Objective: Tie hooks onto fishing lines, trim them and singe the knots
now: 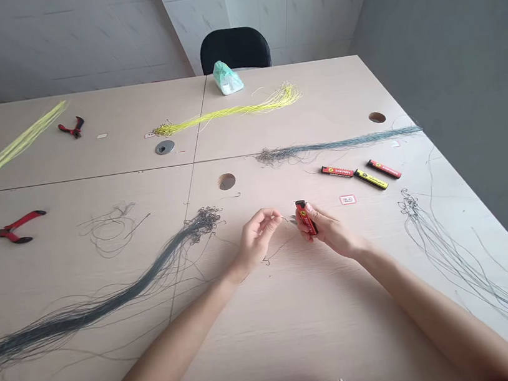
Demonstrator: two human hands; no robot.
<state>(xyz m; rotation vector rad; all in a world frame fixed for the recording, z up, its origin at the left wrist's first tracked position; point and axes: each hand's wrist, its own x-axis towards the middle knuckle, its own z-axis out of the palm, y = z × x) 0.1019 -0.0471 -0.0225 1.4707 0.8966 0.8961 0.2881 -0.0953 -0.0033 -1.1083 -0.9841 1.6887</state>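
My left hand (260, 232) is closed in a pinch at the middle of the table, holding a thin hook (285, 218) by its fingertips. Just to its right, my right hand (322, 225) wraps round a red lighter (306, 218) held upright, its black top facing up. A small metal tip, too small to make out, shows between the lighter and the hook. A fine dark line hangs below the hands. Left of my left hand lies a thick bundle of dark lines (141, 282) with a cluster of hooks (206, 221) at its near end.
Two red lighters (337, 172) and a yellow lighter (371, 179) lie right of centre. Dark-line bundles (346, 142) are behind and at right. Yellow bundles (233, 111), red-handled pliers (16, 229), a green plastic bag (227, 78) and a black chair (234, 48) stand farther off.
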